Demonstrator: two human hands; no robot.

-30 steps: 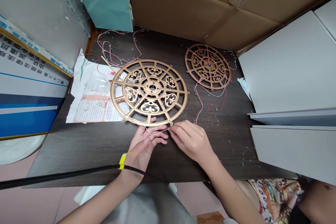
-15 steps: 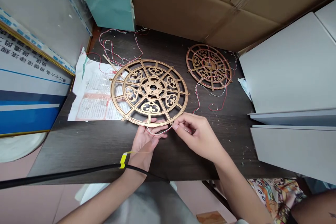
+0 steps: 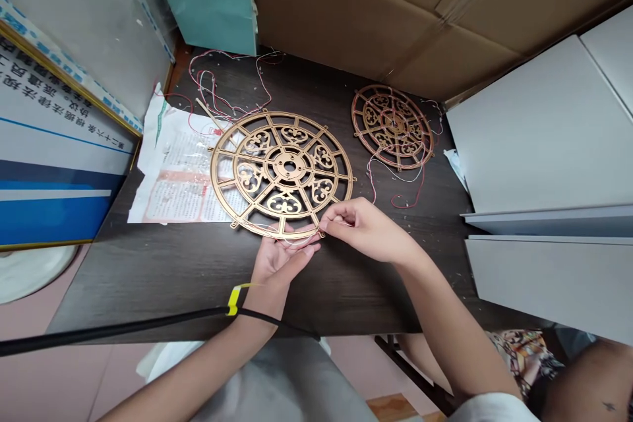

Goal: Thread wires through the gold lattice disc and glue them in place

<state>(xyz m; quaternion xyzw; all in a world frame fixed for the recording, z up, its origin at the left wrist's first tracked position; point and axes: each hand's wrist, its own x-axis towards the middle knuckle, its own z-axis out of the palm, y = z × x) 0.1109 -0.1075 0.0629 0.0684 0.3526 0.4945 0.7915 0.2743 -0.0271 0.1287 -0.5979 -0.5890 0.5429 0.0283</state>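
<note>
A large round openwork wooden disc [image 3: 290, 167] with spokes and scroll cut-outs lies in front of me. My left hand [image 3: 281, 254] is palm up at its near edge, fingers beneath the rim, holding it from below with the thumb outside. At the lower right of the rim, my right hand [image 3: 363, 227] is closed, with thumb and forefinger pinching a thin red-and-white wire [image 3: 299, 242]. That wire runs along the near rim, above my left fingers. The tips of several left fingers are partly hidden by the disc.
A smaller matching disc [image 3: 393, 126], wound with red wire, lies at the back right. Loose wires [image 3: 212, 89] trail at the back left beside a printed paper sheet [image 3: 168, 194]. A black cable [image 3: 148, 326] crosses in front; white panels [image 3: 539, 138] stand at right.
My right hand has moved slightly up and left, with its fingertips now at the disc's rim. My left thumb has come up closer to the rim and wire.
</note>
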